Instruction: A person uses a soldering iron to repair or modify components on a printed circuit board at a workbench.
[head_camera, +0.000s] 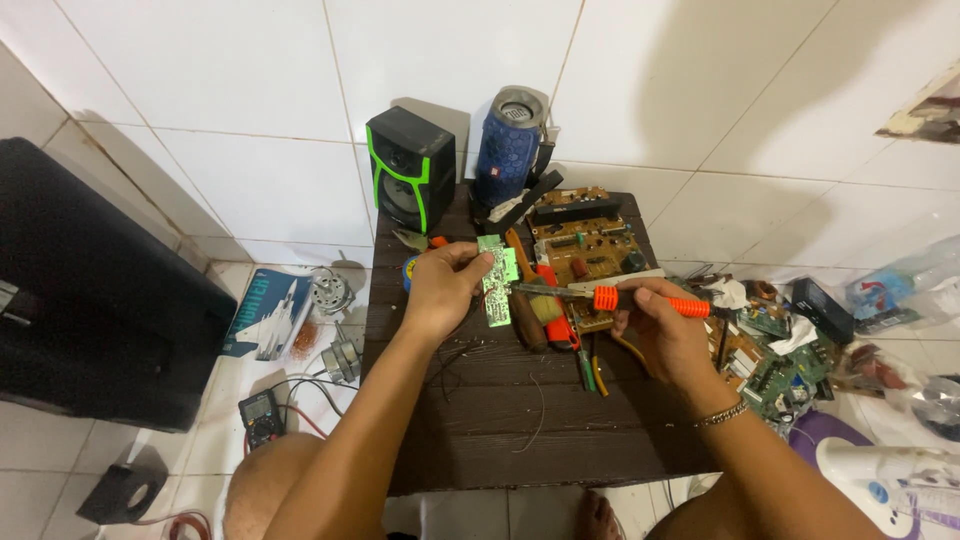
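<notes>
Soldering a small board over a dark table (520, 430).
Left hand (440, 290) clamped on green board (497, 280), tilted up for access; right hand (665, 325) gripping iron (610, 297), tip aimed at 9 o'clock.

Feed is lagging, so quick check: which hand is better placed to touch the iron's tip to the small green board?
Right: the right hand holds the orange-handled soldering iron, tip at the small green circuit board; the left hand holds that board.

Left hand (443, 288) gripping green circuit board (497, 281), right hand (665, 330) – orange-handled soldering iron (610, 297)
</notes>
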